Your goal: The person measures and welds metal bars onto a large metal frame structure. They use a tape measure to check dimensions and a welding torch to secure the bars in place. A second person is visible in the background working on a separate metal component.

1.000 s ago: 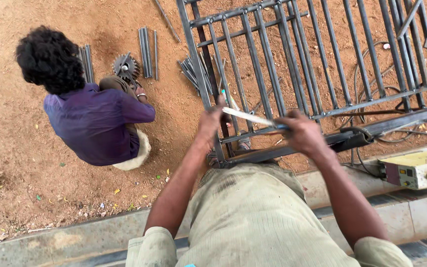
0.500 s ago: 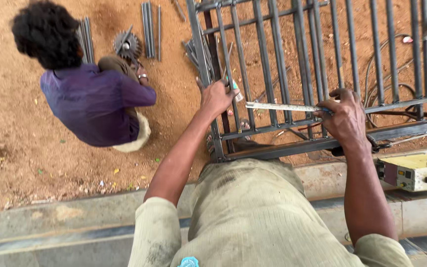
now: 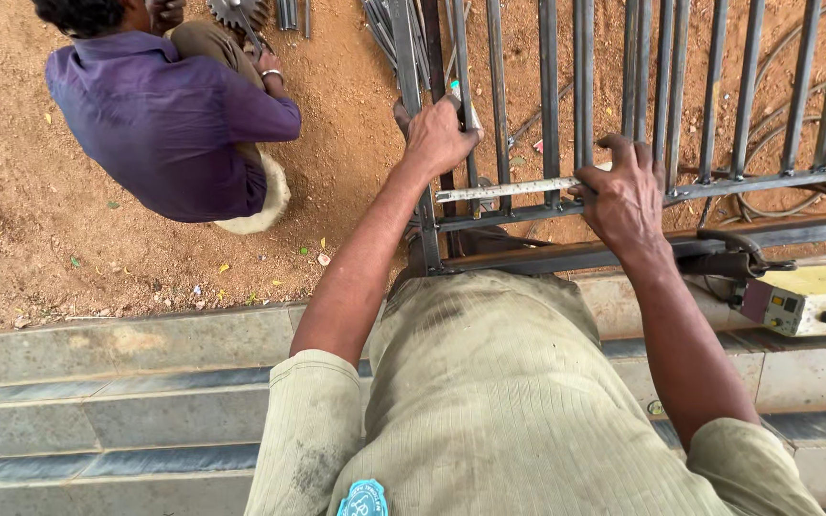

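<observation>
The person leans over a steel gate frame (image 3: pixel 642 86) of upright bars that lies on the red dirt ground (image 3: pixel 50 258), its near rail close to the concrete kerb (image 3: pixel 145 344). The left hand (image 3: pixel 439 139) is closed around the frame's left corner post, fingers wrapped over the bar, and a small pale-tipped thing, too small to make out, pokes up from that fist. The right hand (image 3: pixel 626 196) presses down on the lower cross rail further right, fingers curled over the bars and pinning one end of a thin metal ruler (image 3: pixel 509 189). The ruler lies flat along that cross rail, spanning the gap between the two hands, its left end just beside the corner post. Past the frame's left edge, a co-worker in a purple shirt (image 3: pixel 160 115) crouches on the dirt, near a toothed metal gear (image 3: pixel 238 11) and a bundle of loose steel rods (image 3: pixel 384 29) at the top edge of the view. On the kerb at the right sits a yellow-topped box machine (image 3: pixel 805 296), with a dark clamp handle (image 3: pixel 733 253) resting just beside it against the frame's near rail, and black cable (image 3: pixel 767 143) loops on the dirt under the bars.
</observation>
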